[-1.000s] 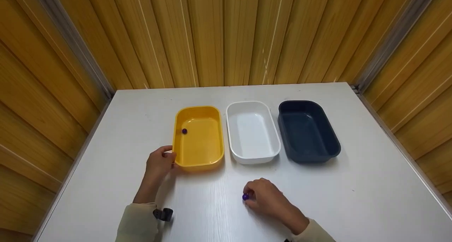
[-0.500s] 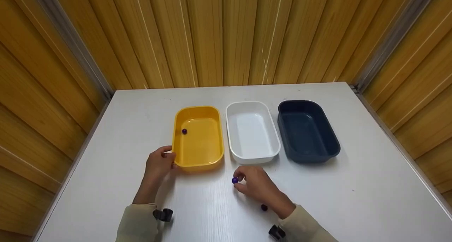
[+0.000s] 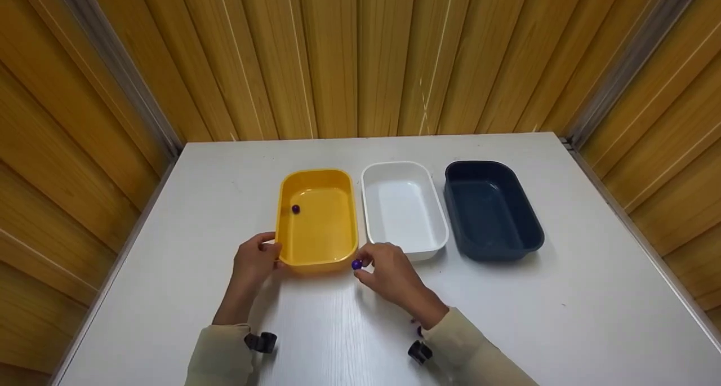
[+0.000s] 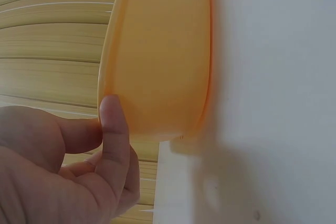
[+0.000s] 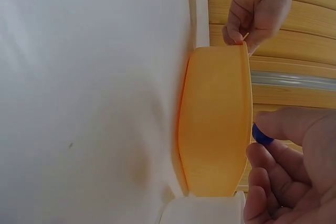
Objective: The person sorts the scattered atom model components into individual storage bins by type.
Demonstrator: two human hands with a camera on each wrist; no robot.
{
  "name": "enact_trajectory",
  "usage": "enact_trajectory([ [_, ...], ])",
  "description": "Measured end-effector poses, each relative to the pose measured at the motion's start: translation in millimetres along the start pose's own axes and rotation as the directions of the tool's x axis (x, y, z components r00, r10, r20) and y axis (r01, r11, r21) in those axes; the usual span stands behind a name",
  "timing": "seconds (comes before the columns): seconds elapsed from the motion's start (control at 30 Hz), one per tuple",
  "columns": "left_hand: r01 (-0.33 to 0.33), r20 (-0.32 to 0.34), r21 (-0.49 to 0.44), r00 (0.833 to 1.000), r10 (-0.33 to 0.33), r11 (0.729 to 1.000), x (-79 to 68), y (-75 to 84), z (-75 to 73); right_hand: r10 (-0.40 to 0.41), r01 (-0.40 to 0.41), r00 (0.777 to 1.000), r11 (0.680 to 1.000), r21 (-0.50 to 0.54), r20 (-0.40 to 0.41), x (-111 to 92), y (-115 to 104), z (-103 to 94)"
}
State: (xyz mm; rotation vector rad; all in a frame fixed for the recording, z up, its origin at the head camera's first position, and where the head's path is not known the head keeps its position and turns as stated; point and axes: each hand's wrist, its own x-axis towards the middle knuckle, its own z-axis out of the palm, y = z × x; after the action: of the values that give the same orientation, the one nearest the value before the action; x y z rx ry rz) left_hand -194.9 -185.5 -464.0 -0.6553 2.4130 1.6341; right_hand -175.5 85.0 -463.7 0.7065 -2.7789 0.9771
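Observation:
My left hand pinches the near left rim of a yellow tray between thumb and fingers, as the left wrist view confirms. Inside that tray, by its left wall, lies a small dark purple ball. Between the thumb and fingertips of my right hand is a shiny purple ball, just off the tray's near right corner. In the right wrist view the held ball looks blue and is partly covered by the fingers, beside the tray's rim.
A white tray stands right of the yellow one, then a dark blue tray. Another purple ball lies on the white table, partly hidden by the right sleeve. Wood-patterned walls enclose the table.
My right hand has carried the purple ball up and left, from the front of the table to the yellow tray's near right corner. The left hand and trays keep their places.

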Motion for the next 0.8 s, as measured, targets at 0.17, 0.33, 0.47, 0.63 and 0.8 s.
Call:
enact_trajectory([
  [0.17,0.000,-0.004,-0.019,1.000,0.000,1.000,0.0,1.0,-0.5,0.003,-0.002,1.000,1.000,0.014,-0.026,11,-4,3.5],
  [0.33,-0.006,0.000,-0.034,1.000,0.006,0.999,-0.5,1.1,-0.1,0.033,-0.032,0.999,0.999,0.035,-0.040,18,-5,7.6],
  [0.47,-0.008,0.002,-0.039,1.000,0.008,0.999,-0.7,0.5,-0.3,0.021,-0.018,0.998,0.999,0.037,-0.060,24,-7,10.5],
  [0.63,0.006,0.001,-0.043,1.000,-0.006,0.999,-0.3,0.8,0.8,0.022,-0.020,0.997,0.999,0.032,-0.073,28,-11,11.7],
  [0.8,-0.015,-0.009,-0.036,1.000,0.014,0.999,0.0,-0.6,1.2,0.019,-0.018,0.998,0.999,0.027,-0.054,26,-10,11.2],
])
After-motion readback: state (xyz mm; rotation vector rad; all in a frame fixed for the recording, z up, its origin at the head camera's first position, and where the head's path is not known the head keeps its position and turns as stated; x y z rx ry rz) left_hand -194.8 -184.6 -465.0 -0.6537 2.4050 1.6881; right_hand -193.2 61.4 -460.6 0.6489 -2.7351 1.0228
